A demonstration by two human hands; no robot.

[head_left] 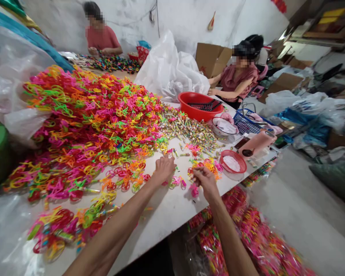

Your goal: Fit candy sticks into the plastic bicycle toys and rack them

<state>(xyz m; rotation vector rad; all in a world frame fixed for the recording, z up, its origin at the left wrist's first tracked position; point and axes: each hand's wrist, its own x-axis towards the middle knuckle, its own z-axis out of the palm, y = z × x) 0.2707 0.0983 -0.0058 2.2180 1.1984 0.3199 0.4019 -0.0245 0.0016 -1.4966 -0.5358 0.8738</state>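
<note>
My left hand (164, 169) is low over the white table, its fingers bent together at a small printed tube (171, 152); the grip is partly hidden by the hand. To its right, my right hand (205, 181) is closed in a pinch, and what lies between the fingertips is too small to make out. Bright plastic pieces with rings (208, 166) lie just behind the right hand. A pink piece (194, 190) is below its fingers. A few pink and green pieces (176, 181) rest between both hands. Beyond them spreads a heap of small printed tubes (189, 126).
A large pile of colourful plastic pieces (97, 115) covers the table's left. At right stand a red basin (186, 109), a red basket (243, 165), a blue basket (243, 124) and a pink bottle (257, 143). Filled bags (264, 237) sit below the edge. Co-workers (238, 78) sit beyond.
</note>
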